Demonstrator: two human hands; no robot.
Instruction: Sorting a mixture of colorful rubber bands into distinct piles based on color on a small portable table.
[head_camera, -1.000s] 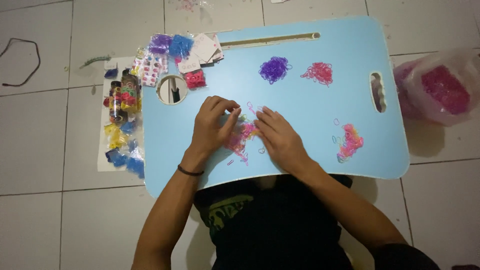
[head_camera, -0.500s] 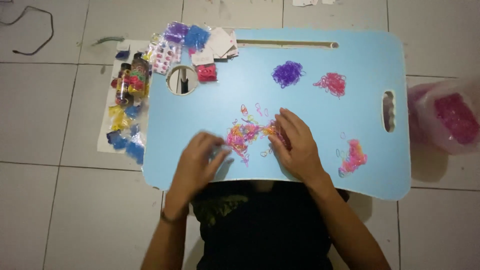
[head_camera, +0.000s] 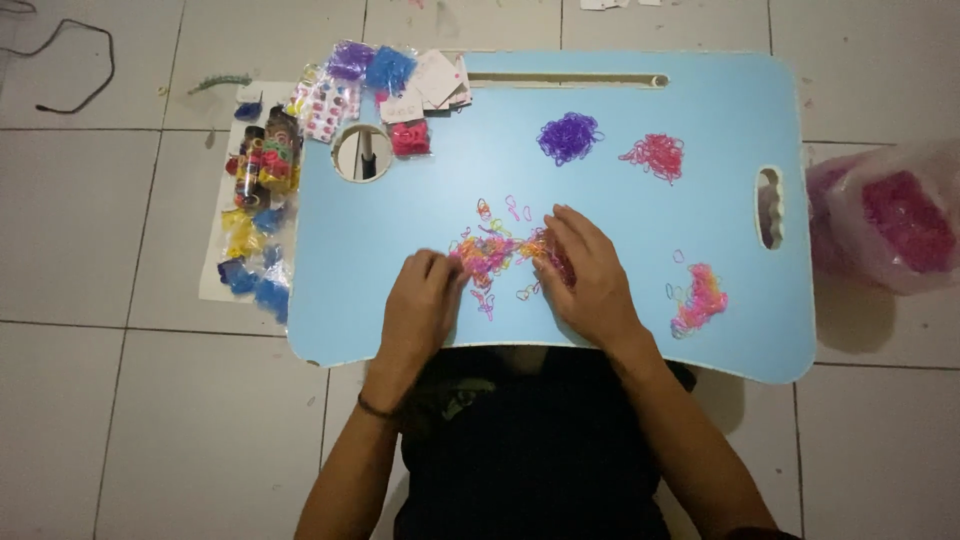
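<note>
While our left hand (head_camera: 420, 305) and right hand (head_camera: 585, 270) rest spread-fingered on the mixed bands (head_camera: 490, 255) mid blue tray (head_camera: 450, 180), purple pile (head_camera: 568, 136), pink pile (head_camera: 656, 155) and pink-orange pile (head_camera: 700, 300) already sit sorted; the mix remains.

We are looking at a smooth, matt blue bench (head_camera: 620, 100). We are seeing thin, rubbery little bands (head_camera: 487, 255) lying on it. A crinkly, shiny plastic bag (head_camera: 885, 225) is sitting on the floor (head_camera: 100, 400), which is showing hard, smooth, pale tiles. Small see-through plastic packets (head_camera: 325, 100) are shining a bit.
</note>
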